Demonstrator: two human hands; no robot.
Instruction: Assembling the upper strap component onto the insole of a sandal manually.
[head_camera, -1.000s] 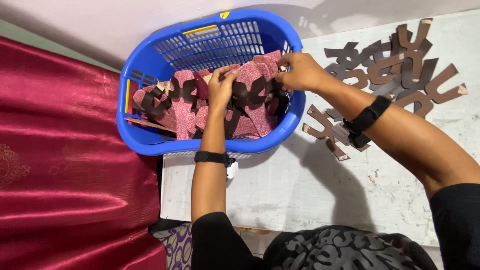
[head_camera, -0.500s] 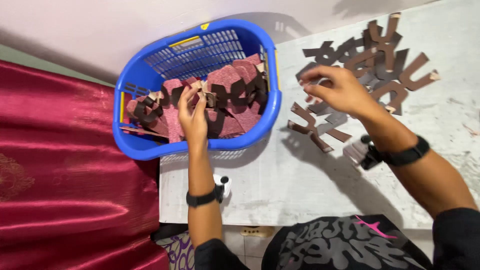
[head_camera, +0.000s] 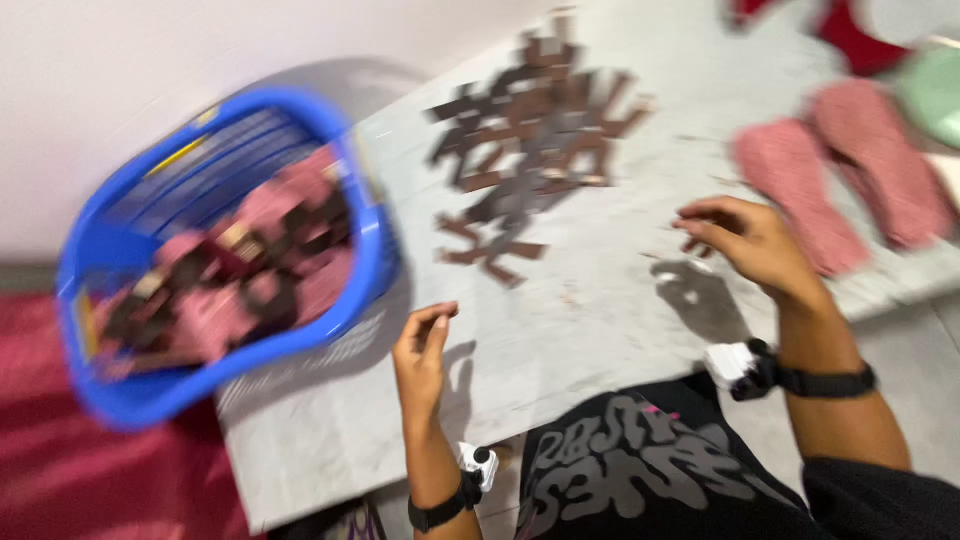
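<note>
Head view, blurred: left hand hovers empty, fingers loosely curled, near the table's front edge; right hand seems empty mid-table. Strap pile could scatter if brushed.

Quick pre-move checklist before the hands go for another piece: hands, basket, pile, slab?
1. Left hand free: ok, nothing visible in it, fingers loosely curled above the slab.
2. Right hand free: cannot tell, fingers pinched and blurred.
3. Blue basket in reach with pink and brown pieces inside: ok, beside the left hand.
4. Brown cut-out pile apart from both hands: ok.
5. Two pink sole shapes lying flat on the slab: ok.
6. Picture sharp enough for fine detail: not ok.
</note>
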